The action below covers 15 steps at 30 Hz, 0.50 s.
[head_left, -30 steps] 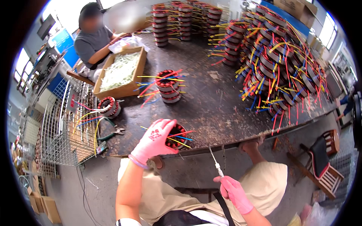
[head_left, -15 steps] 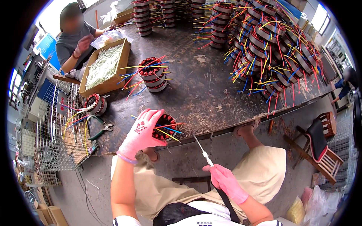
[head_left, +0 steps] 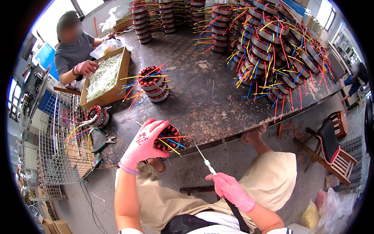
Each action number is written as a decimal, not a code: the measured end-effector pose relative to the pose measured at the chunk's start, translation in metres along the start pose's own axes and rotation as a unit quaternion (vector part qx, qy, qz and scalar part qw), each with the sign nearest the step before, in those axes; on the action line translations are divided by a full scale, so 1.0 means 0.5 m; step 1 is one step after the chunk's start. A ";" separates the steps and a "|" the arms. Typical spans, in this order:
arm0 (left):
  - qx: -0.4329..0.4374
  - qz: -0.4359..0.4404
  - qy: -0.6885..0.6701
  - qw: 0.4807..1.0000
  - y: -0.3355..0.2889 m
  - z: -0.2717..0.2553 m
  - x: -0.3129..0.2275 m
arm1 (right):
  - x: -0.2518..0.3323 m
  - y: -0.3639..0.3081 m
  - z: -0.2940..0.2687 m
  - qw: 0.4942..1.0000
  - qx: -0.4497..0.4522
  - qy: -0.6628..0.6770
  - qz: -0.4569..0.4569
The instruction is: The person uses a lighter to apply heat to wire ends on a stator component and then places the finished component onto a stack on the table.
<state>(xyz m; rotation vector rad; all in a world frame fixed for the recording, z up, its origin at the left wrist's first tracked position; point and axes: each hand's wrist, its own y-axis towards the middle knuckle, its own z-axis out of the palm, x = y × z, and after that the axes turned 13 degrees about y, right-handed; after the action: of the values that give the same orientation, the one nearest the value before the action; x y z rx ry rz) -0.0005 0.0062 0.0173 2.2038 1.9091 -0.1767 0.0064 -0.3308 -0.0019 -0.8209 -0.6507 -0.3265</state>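
Observation:
My left hand (head_left: 145, 143), in a pink glove, is wrapped round a motor stator (head_left: 174, 145) at the table's front edge. Red, blue and yellow leads stick out of this stator to the right. In my closed right hand (head_left: 233, 190), also gloved in pink, is a slim hand tool (head_left: 210, 167) with a white front part and a long thin metal shaft. The shaft's tip points up and left, a short way right of the stator's leads. Whatever lies inside the right fist is hidden.
Left of me lie a stator (head_left: 97, 117) with white-sleeved leads and green-handled pliers (head_left: 105, 142). A short stator stack (head_left: 154, 86) stands behind. Beyond a box (head_left: 124, 66) of white tubes sits a co-worker. A large stator heap (head_left: 272, 50) fills the back right, and a stool (head_left: 336, 154) stands right.
My right hand has moved slightly left, bringing the tool's tip nearer the stator's leads. The co-worker's gloved hand has lowered to the box of tubes. The whole view has shifted slightly.

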 end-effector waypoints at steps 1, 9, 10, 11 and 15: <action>0.000 0.000 0.000 1.000 -0.001 -0.002 0.001 | 0.002 0.000 0.005 1.000 0.000 0.000 -0.001; -0.001 -0.014 0.007 1.000 0.001 0.001 0.002 | 0.007 -0.001 0.015 1.000 -0.002 -0.009 0.005; -0.002 -0.006 0.000 1.000 0.001 0.001 0.006 | 0.006 -0.001 0.013 1.000 -0.001 -0.009 0.006; -0.008 -0.007 0.003 1.000 0.000 0.004 0.005 | 0.005 -0.001 0.009 1.000 0.001 -0.009 0.006; -0.015 -0.023 -0.007 1.000 -0.004 0.014 0.005 | -0.001 -0.004 0.000 1.000 0.010 0.004 -0.001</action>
<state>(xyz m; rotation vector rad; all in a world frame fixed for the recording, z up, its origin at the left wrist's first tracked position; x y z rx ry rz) -0.0017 0.0071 0.0099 2.1353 1.9423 -0.1705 0.0049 -0.3321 -0.0011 -0.7992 -0.6455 -0.3243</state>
